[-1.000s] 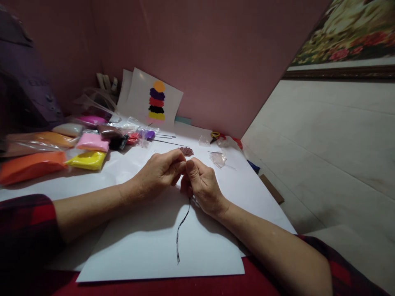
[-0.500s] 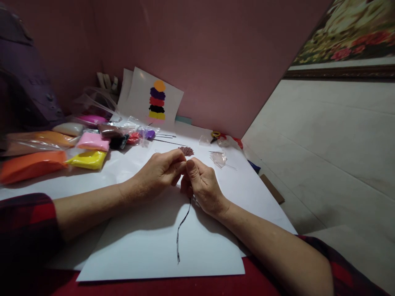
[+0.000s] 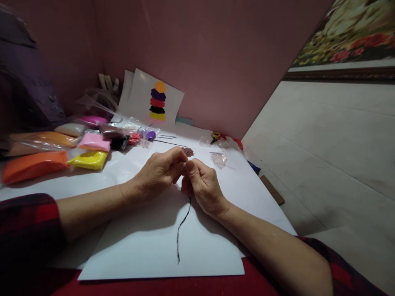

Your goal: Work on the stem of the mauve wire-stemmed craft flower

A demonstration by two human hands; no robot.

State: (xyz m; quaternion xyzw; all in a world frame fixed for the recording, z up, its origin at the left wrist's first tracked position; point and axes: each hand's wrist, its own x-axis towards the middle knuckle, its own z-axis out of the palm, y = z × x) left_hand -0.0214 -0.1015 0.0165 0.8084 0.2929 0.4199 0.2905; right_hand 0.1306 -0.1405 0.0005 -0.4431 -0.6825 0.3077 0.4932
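My left hand [image 3: 162,166] and my right hand [image 3: 205,183] meet above the white paper [image 3: 145,253], fingertips pinched together. Whatever lies between them is hidden or too small to make out. A thin, wavy black line [image 3: 178,236] runs down the paper from beneath my right hand; whether it is drawn or a loose strand, I cannot tell. Just beyond my fingertips sits a brown, scaly-textured piece [image 3: 187,151], partly covered by my left hand.
Bags of coloured material, including orange [image 3: 35,165], yellow [image 3: 89,160] and pink [image 3: 94,142], crowd the left. A sheet with colour patches [image 3: 173,100] leans on the wall. Thin dark sticks [image 3: 169,143], yellow-handled scissors [image 3: 215,135] and a clear packet [image 3: 218,160] lie farther back.
The view has shifted very slightly. Both hands stay pinched together in nearly the same place.
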